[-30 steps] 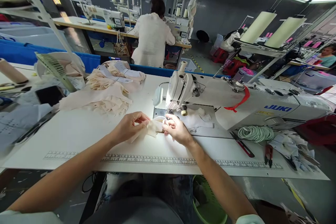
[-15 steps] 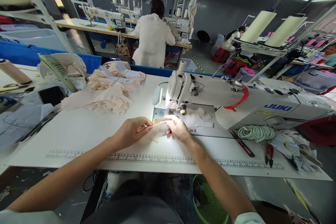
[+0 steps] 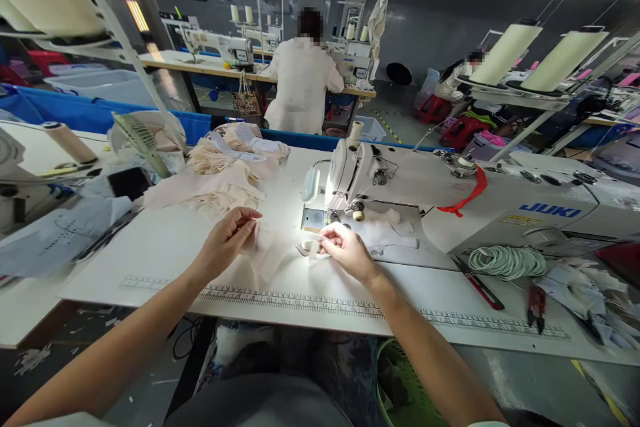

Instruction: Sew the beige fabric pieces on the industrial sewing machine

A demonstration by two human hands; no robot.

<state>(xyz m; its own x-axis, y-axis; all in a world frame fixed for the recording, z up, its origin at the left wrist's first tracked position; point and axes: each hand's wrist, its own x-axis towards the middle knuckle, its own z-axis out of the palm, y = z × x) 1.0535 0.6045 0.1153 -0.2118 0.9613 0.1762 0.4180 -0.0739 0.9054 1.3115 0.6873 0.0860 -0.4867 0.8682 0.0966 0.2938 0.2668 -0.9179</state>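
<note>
A thin beige fabric piece (image 3: 273, 250) is held spread flat on the white sewing table (image 3: 150, 247), just in front of the needle plate (image 3: 313, 218). The left hand (image 3: 226, 240) is closed in a pinch on the piece's left edge; the right hand (image 3: 345, 250) is closed in a pinch on its right end, near the presser foot. Behind the hands the JUKI sewing machine (image 3: 450, 193) is set, with a red strap (image 3: 467, 192) draped over its arm. To the left, stacks of cut beige pieces (image 3: 220, 177) are piled. To the right, a coil of white cord (image 3: 507, 261), a red-handled tool (image 3: 479, 283) and red snips (image 3: 536, 300) are laid. A printed ruler (image 3: 310, 303) is marked along the table's near edge. A seated person (image 3: 303, 80) is seen at a further machine
</note>
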